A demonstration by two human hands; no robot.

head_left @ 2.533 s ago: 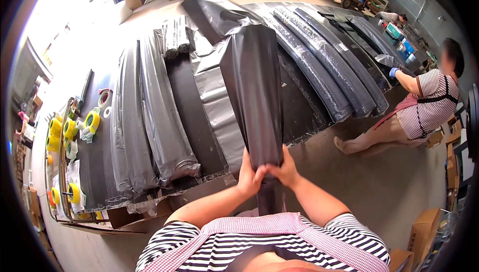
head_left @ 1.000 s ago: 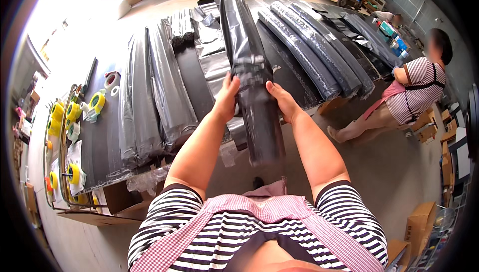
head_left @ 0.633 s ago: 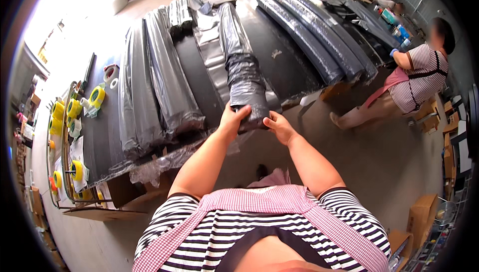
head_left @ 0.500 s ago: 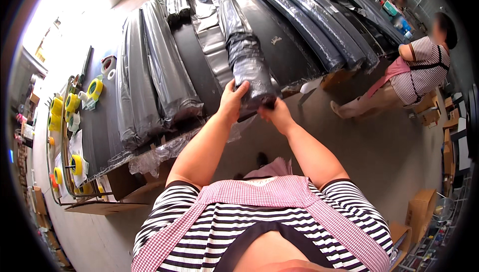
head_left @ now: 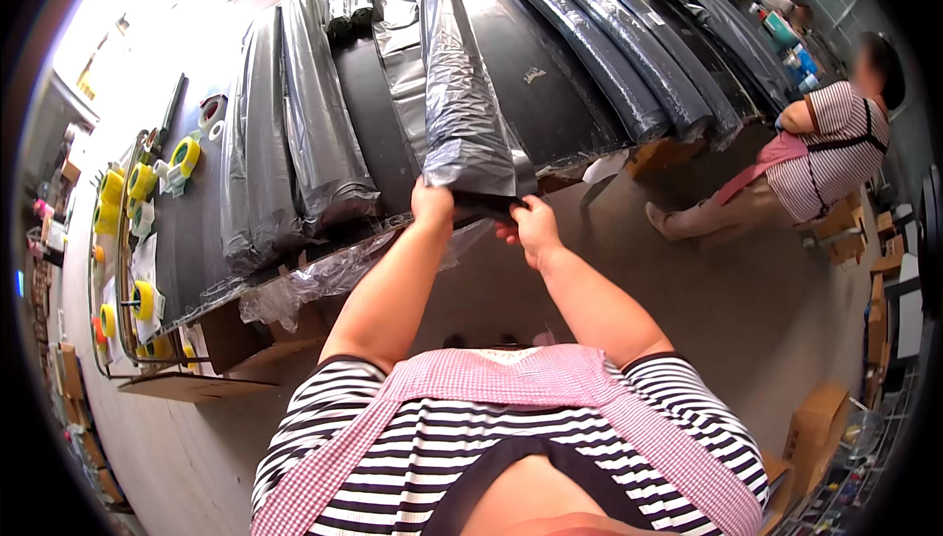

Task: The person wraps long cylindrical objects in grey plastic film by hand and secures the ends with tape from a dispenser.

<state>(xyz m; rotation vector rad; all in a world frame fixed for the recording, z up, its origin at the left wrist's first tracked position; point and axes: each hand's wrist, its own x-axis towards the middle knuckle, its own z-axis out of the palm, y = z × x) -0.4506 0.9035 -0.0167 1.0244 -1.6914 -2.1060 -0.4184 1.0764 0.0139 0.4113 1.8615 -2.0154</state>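
Observation:
A long roll in a shiny dark-grey plastic sleeve (head_left: 464, 94) lies in front of me, its near end at the table's front edge. The film on it is wrinkled across. At the left corner of the sleeve's near end, my left hand (head_left: 433, 204) is closed on the film. My right hand (head_left: 535, 226) pinches the right corner of that end between thumb and fingers, with the other fingers partly curled below. Dark film stretches between the two hands. What lies inside the sleeve is hidden.
Other grey wrapped rolls (head_left: 324, 113) lie left on the black table (head_left: 560, 94), and dark-blue wrapped rolls (head_left: 599, 55) lie right. Yellow tape rolls (head_left: 140, 180) hang on a metal rack at far left. A co-worker (head_left: 830, 153) stands at right. Loose clear film (head_left: 295, 290) droops off the front edge.
The plastic that was bunched around the roll is now drawn out toward me along its length. Both hands have moved from the roll's end to the sleeve's near corners.

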